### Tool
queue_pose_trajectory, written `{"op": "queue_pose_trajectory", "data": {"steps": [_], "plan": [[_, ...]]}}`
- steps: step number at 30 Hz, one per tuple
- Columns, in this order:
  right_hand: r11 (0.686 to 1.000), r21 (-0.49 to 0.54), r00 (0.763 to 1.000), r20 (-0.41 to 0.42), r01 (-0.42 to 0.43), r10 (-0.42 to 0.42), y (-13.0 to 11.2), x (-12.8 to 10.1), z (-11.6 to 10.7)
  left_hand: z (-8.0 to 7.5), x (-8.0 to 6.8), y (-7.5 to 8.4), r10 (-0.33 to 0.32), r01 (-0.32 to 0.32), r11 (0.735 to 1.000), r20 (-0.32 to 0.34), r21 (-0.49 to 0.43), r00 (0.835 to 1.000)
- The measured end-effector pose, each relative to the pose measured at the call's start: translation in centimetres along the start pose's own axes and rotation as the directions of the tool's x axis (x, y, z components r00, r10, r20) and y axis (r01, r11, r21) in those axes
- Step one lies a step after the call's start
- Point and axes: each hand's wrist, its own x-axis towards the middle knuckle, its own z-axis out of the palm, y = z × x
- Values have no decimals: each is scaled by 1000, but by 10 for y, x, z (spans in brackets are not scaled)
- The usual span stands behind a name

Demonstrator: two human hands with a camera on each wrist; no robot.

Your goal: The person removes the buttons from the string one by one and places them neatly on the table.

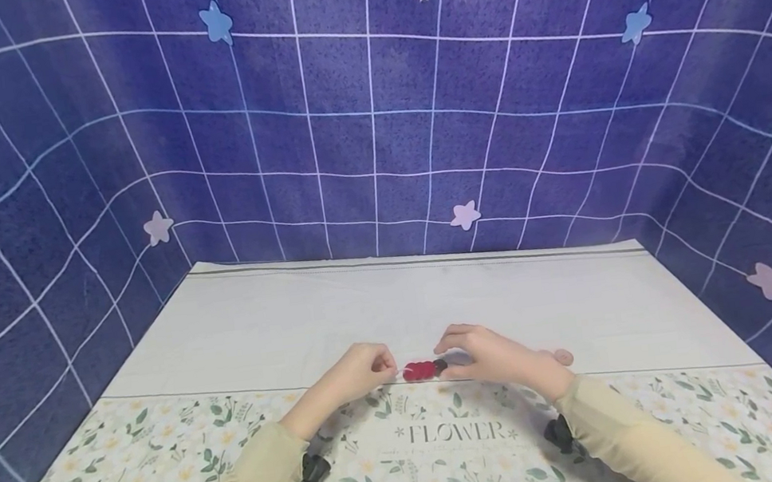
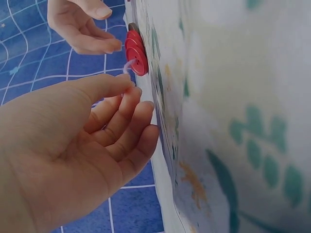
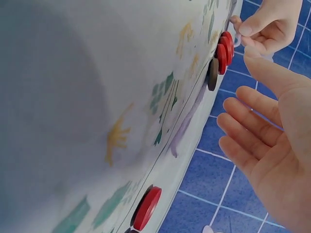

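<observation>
Several red buttons (image 1: 419,370) stand in a row on the table between my hands, with one dark button (image 1: 441,366) at the right end. A pale lace (image 2: 128,67) comes out of the nearest red button in the left wrist view. My left hand (image 1: 365,368) pinches this lace between thumb and index finger. My right hand (image 1: 481,354) is beside the dark button, its fingers relaxed and apart, holding nothing. In the right wrist view its thumb is close to the red buttons (image 3: 225,51), and a purple strand (image 3: 187,124) trails on the table from the dark button.
Another red button (image 3: 147,208) lies farther along the table, with a dark piece at its lower edge. A white cloth with a floral band (image 1: 460,431) covers the table. Blue gridded curtains (image 1: 373,138) stand at the back and both sides.
</observation>
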Motion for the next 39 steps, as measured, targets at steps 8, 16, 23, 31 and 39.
{"op": "queue_pose_trajectory", "data": {"steps": [8, 16, 23, 31, 39], "plan": [[1000, 2, 1000, 12, 29, -29, -3, 4, 2, 0, 0, -2, 4, -4, 1000, 2, 2, 1000], [999, 3, 999, 10, 46, -46, -4, 7, 3, 1, -1, -2, 3, -3, 1000, 3, 3, 1000], [997, 13, 997, 5, 81, -81, -2, 8, 8, 2, 1, -3, 36, -36, 999, 6, 0, 999], [997, 22, 997, 27, 77, -77, -1, 9, 9, 1, 2, -4, 44, -44, 999, 5, 11, 999], [998, 19, 997, 53, 58, -59, 0, 11, 10, 0, 2, -4, 54, -54, 998, 3, 21, 999]]}}
